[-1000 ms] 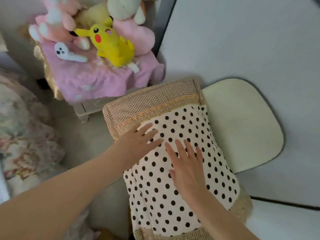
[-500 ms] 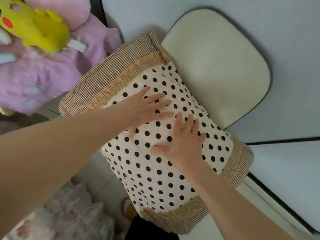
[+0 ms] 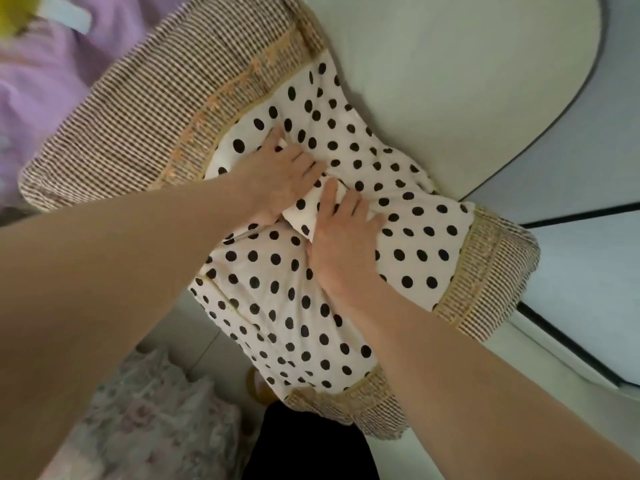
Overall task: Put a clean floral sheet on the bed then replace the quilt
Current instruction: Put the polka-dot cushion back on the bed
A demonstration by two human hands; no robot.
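Observation:
A folded quilt (image 3: 304, 299), cream with black polka dots and brown checked borders, fills the middle of the view. My left hand (image 3: 280, 178) and my right hand (image 3: 343, 244) meet at its centre. Both dig into the cloth and grip a bunched fold of it between them, so the dotted fabric creases around the fingers. A crumpled floral fabric (image 3: 156, 410), pale with pink flowers, lies at the lower left beneath my left forearm.
A cream oval cushion (image 3: 450, 81) lies on the pale surface (image 3: 588, 133) right behind the quilt. A pink blanket (image 3: 34, 81) with a yellow plush toy (image 3: 10, 15) is at the top left. A dark seam (image 3: 571, 351) crosses the surface at right.
Both hands lay flat on the quilt before; now their fingers have closed and gathered a fold of it at the centre. The view has moved closer and down.

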